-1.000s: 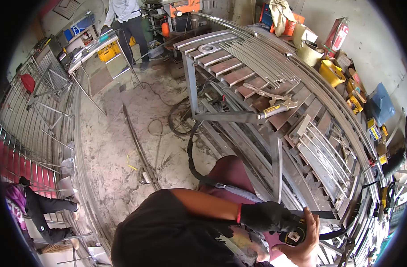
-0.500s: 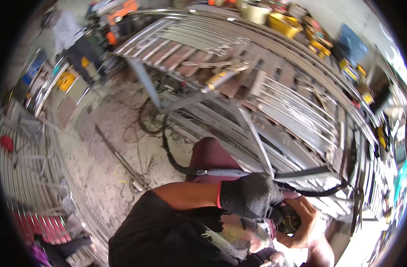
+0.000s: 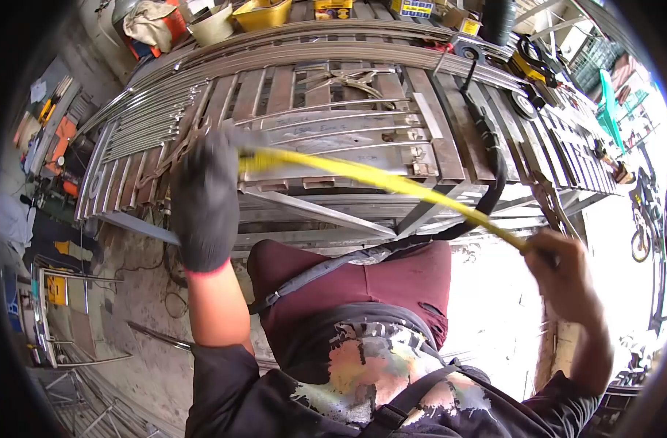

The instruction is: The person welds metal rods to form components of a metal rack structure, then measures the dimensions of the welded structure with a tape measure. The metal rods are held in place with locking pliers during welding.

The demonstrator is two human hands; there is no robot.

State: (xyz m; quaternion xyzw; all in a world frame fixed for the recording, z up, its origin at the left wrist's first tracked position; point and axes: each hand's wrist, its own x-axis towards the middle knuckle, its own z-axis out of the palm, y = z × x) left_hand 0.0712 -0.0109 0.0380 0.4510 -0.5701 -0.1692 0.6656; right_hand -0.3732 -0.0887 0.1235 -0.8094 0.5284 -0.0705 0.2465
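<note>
A yellow tape measure [image 3: 370, 177] is pulled out in front of my chest, its blade slanting down from left to right. My left hand [image 3: 206, 201], in a dark glove, is closed around the tape's left end, in front of the metal table. At the right end, my bare right hand [image 3: 565, 274] grips it with curled fingers, a dark bit showing between them. Behind the blade, thin metal rods [image 3: 333, 133] lie over a marked plate [image 3: 311, 155] on the slatted table [image 3: 450, 146].
Long rods [image 3: 152, 120] are lined up on the table's left. Locking pliers [image 3: 352, 82] lie near its middle. A black hose [image 3: 500, 164] hangs over the front edge. A yellow container [image 3: 262, 14] stands at the back. A bicycle [image 3: 642, 219] is at the far right.
My hands, earlier together low at the right around a black case, are now wide apart with the yellow blade stretched between them. My view has turned right to face the table.
</note>
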